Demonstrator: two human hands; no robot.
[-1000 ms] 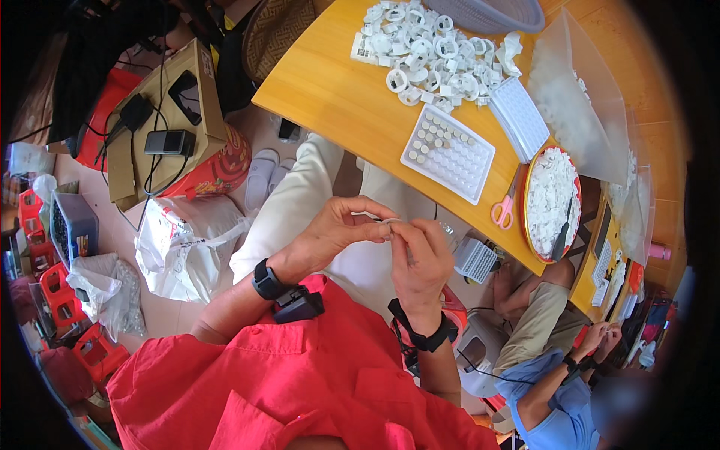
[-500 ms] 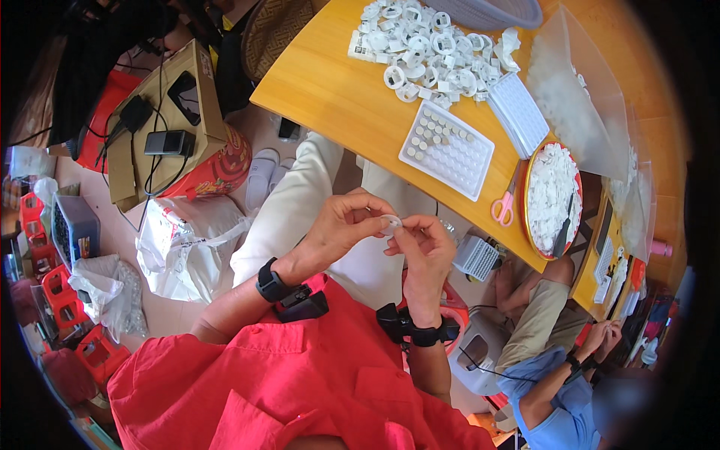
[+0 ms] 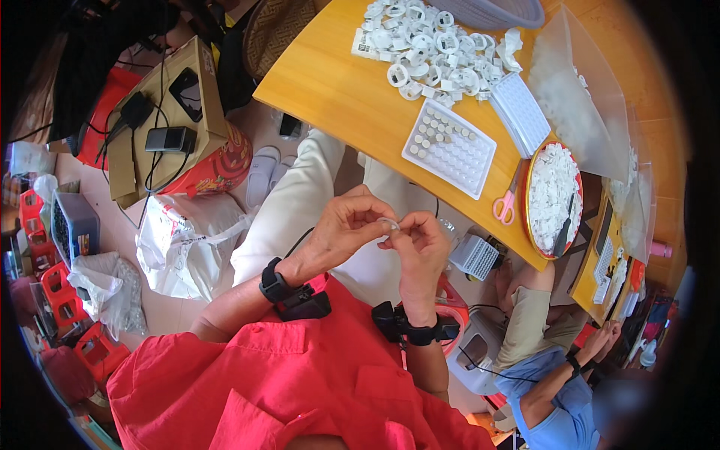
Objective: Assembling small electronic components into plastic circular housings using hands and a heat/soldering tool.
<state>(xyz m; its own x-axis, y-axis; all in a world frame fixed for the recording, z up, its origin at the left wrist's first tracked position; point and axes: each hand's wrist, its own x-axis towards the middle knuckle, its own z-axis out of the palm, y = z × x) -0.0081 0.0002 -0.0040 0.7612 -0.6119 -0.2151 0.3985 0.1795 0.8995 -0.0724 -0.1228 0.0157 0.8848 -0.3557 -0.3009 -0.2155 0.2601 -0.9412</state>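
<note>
Over my lap, a small white ring-shaped plastic piece (image 3: 391, 223) is pinched between the fingertips of both hands. My left hand (image 3: 346, 226) closes thumb and forefinger on its left side. From the right, my right hand (image 3: 421, 246) grips it the same way, other fingers curled; part of the piece is hidden behind the fingers. On the wooden table (image 3: 330, 82) ahead lies a white tray (image 3: 457, 166), its upper-left pockets filled with small round pieces. Beyond that tray spreads a heap of white ring-shaped parts (image 3: 427, 49).
A stack of white trays (image 3: 520, 112), pink-handled scissors (image 3: 506, 206) and a red-rimmed bowl of white pieces (image 3: 551, 187) occupy the table's right side. A cardboard box (image 3: 210, 112) with chargers and a white plastic bag (image 3: 184, 247) stand left. A co-worker in blue (image 3: 559, 397) sits at right.
The ring-shaped piece has been tilted and now shows more edge-on. My right hand has shifted slightly left; both hands keep their pinch.
</note>
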